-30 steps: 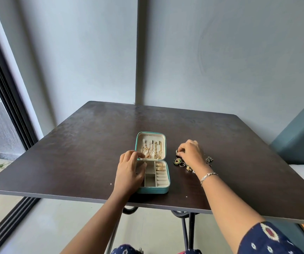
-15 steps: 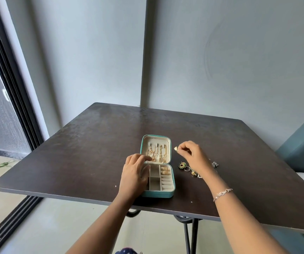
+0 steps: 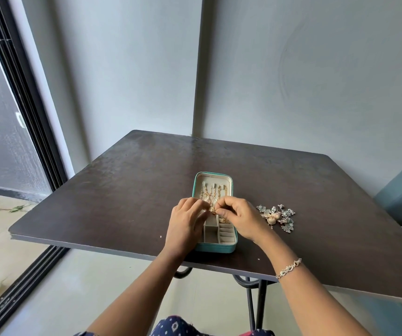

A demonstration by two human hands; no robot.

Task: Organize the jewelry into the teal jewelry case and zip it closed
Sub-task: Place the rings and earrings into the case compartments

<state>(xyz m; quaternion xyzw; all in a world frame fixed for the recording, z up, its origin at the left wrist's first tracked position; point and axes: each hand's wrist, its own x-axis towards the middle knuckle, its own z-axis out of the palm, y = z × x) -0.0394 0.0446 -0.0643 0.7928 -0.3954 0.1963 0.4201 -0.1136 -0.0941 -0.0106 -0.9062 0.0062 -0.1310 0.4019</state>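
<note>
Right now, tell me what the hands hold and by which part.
The left hand and right hand pinch one small gold piece over the open case, each from its own side; the exact part is too small to tell.

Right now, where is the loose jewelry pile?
In the head view, the jewelry pile lies on the table, just right of the open case and the right hand.
</note>
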